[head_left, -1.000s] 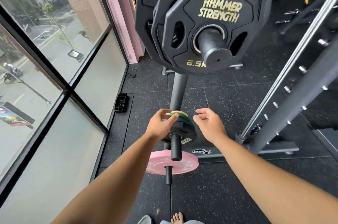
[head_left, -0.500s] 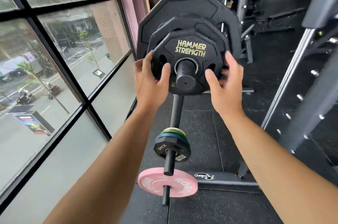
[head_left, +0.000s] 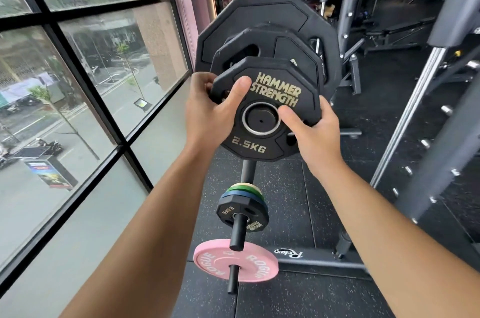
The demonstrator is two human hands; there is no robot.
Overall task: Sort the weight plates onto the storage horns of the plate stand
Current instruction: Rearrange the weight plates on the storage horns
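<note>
Both hands grip the small black twelve-sided rubber plate marked 2.5 KG (head_left: 265, 99). The left hand (head_left: 207, 120) curls round its left edge with the thumb across the face. The right hand (head_left: 314, 135) holds the right edge, thumb beside the bore. The plate sits at the tip of the upper black steel horn (head_left: 261, 120), whose end face fills the bore. Directly behind it hang a mid-size black plate (head_left: 285, 52) and a large black plate (head_left: 259, 16).

The middle horn (head_left: 237, 234) carries a matching black 2.5 kg plate (head_left: 242, 213) in front of thin blue, green and white discs (head_left: 244, 189). The lowest horn (head_left: 232, 281) carries one pink round plate (head_left: 235, 260).

Assessment: sorting is well advanced, as every plate in view sits on a horn. The held plate likely belongs with its twin on the middle horn; that transfer remains.
</note>
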